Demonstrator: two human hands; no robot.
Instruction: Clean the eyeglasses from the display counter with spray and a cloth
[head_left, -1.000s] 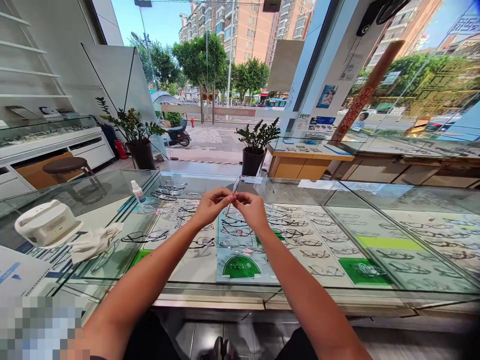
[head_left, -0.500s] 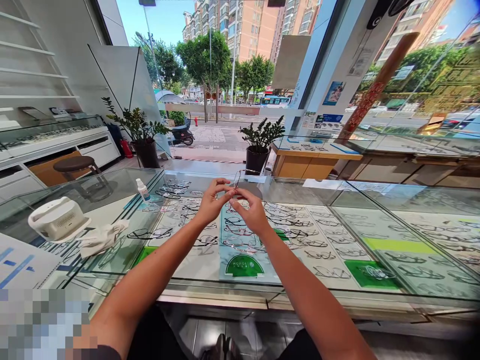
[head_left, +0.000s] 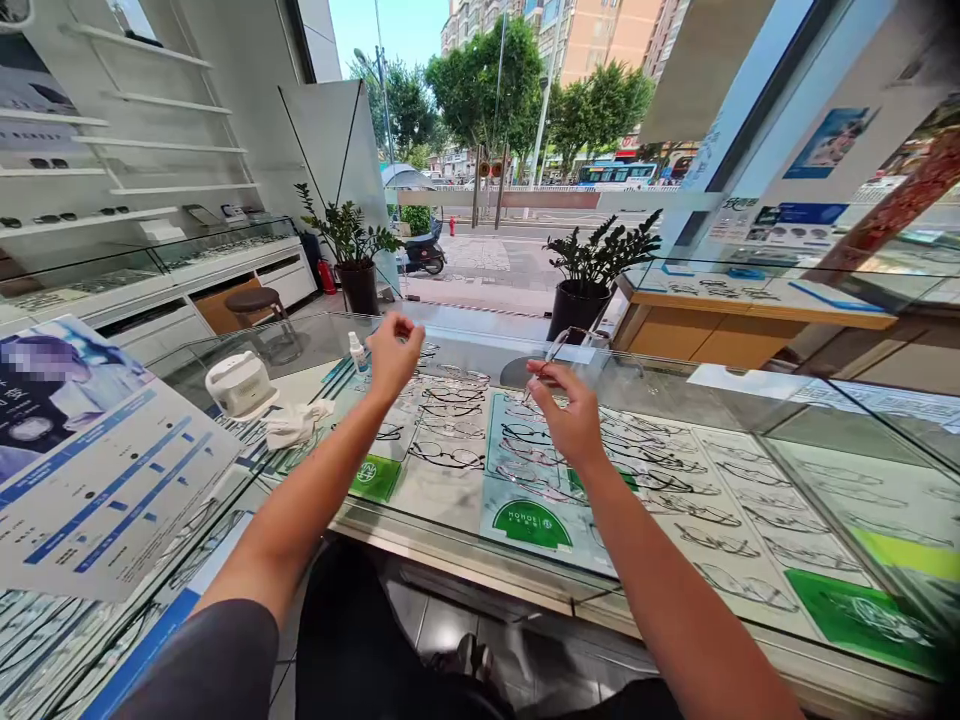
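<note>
Your right hand [head_left: 571, 410] holds eyeglasses [head_left: 554, 349] above the glass surface [head_left: 442, 512]; your left hand [head_left: 395, 358], curled near the spray bottle [head_left: 358, 354], cannot be determined.

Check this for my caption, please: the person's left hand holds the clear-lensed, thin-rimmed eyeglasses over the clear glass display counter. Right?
Wrong hand: the head view shows the person's right hand holding the clear-lensed, thin-rimmed eyeglasses over the clear glass display counter.
</note>
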